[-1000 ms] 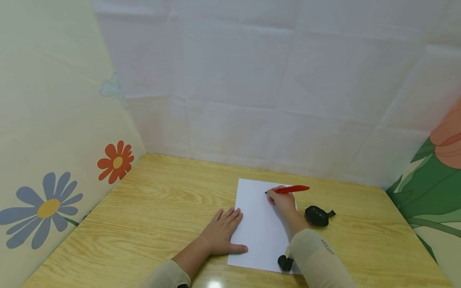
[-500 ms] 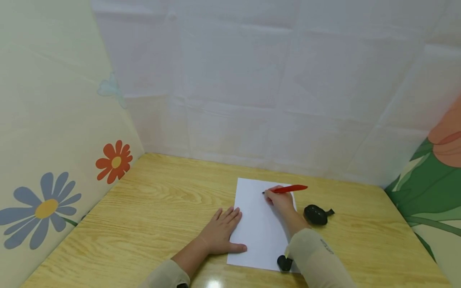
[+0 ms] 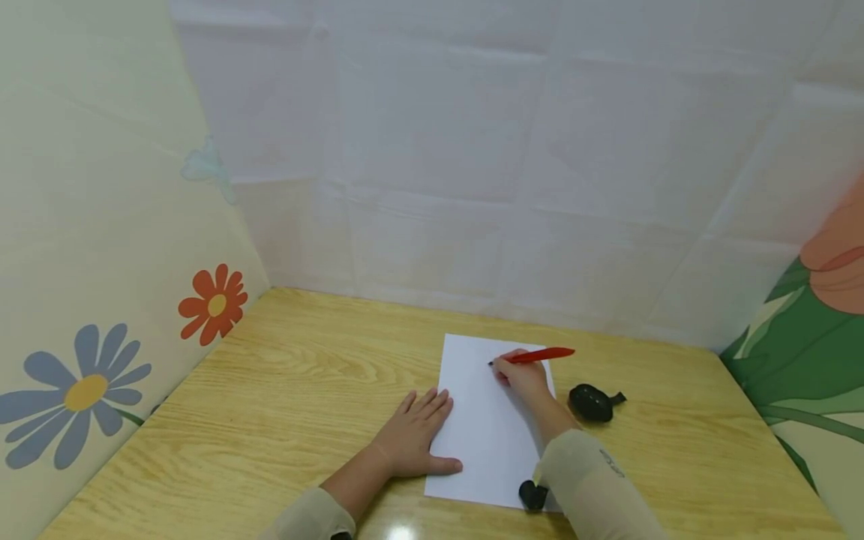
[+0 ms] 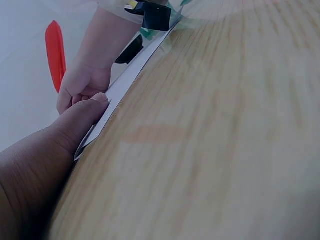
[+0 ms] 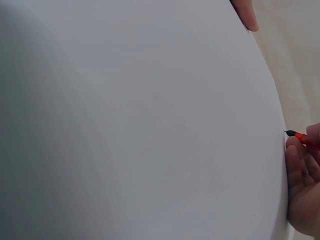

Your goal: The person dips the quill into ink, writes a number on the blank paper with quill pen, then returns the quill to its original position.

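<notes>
A sheet of white paper (image 3: pixel 472 420) lies on the wooden table. My right hand (image 3: pixel 528 381) rests on its upper right part and pinches a red pen (image 3: pixel 543 355). The pen leans to the right, its dark tip at the paper in the head view; in the right wrist view the pen (image 5: pixel 300 137) shows only its front end at the right edge. My left hand (image 3: pixel 415 442) lies flat with spread fingers over the paper's left edge, thumb on the sheet. No marks on the paper can be made out.
Right of the paper sits a shiny black oval object (image 3: pixel 591 403) with a short tab. A small black item (image 3: pixel 532 495) is at the right sleeve, above the sheet's lower right corner. White cloth (image 3: pixel 432 150) hangs behind the table (image 3: pixel 304 375); flower-printed cloth flanks it.
My right hand and the pen have shifted slightly left across the paper. The left hand stays in place on the sheet's edge; the whole head view has drifted a little.
</notes>
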{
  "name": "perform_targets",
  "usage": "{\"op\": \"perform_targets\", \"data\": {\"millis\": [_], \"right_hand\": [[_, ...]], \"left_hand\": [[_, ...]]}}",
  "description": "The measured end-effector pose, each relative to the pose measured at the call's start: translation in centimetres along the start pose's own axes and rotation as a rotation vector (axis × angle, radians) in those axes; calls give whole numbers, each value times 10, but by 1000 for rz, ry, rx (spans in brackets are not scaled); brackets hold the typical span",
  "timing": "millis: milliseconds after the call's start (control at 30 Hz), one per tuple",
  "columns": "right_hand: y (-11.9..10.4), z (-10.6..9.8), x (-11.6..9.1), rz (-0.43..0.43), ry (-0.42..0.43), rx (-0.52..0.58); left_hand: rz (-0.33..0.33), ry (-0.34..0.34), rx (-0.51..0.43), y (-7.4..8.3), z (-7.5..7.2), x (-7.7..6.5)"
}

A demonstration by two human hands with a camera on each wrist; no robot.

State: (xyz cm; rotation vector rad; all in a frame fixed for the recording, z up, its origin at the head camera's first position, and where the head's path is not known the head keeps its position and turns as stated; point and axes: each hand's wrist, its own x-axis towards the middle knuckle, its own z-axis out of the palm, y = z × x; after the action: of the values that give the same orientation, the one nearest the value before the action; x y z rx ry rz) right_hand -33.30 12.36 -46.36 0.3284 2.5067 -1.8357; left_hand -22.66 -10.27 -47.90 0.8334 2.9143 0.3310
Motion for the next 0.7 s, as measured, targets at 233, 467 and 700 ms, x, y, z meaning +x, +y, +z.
{"op": "perform_targets", "data": {"millis": [233, 467, 700], "right_hand": [[0, 1, -1, 28, -20, 3], [1, 2, -2, 21, -25, 8], [2, 2, -2, 62, -50, 7]], "left_hand": [[-4, -4, 3, 0, -1, 0], [0, 5, 2, 0, 0, 0], [-12, -4, 7, 0, 0, 1]]}}
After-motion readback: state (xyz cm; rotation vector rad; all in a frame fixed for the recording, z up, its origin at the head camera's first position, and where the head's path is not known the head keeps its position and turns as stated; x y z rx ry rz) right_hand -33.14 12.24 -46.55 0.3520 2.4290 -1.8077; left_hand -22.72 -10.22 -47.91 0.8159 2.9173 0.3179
